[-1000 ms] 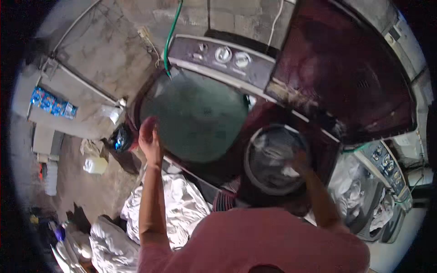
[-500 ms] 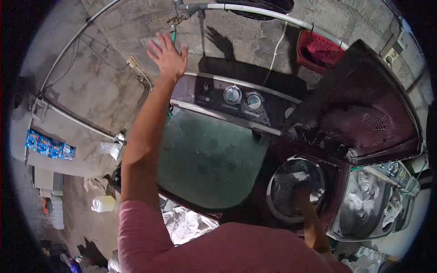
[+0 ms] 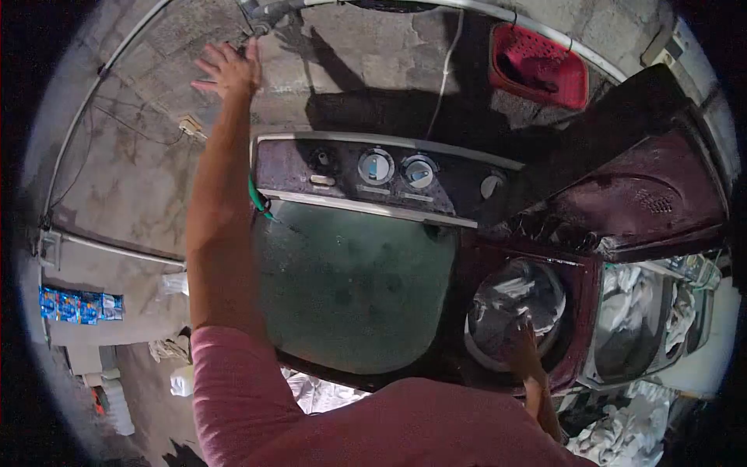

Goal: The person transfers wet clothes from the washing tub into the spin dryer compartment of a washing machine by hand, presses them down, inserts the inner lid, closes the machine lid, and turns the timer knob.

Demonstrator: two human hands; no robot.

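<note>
My left hand: the bare left hand is up high by the wall, flat and bare, with its fingers spread wide. It holds nothing.
My right hand: the bare right hand is down in the round spin tub. It is dark in there, so I cannot tell if my fingers are gripping.
White cloth: a wet, wrinkly, soft white cloth lies bunched up inside the round tub, just past my right fingertips.
Round tub: the dark, round spin tub with a pale, smooth ring sits on the right side of the dark red machine.
Big tub: the wide tub of cloudy grey-green water has rounded corners and is left of the round one.
Hose: a thin, bendy green hose hangs at the big tub's back left corner.
Panel: the long, dark, shiny panel with a pale edge has round, pale knobs on it.
Lid: a hard, dark red lid stands up behind the round tub.
Wall: the rough, blotchy grey wall has a red plastic basket full of little holes hanging on it.
</note>
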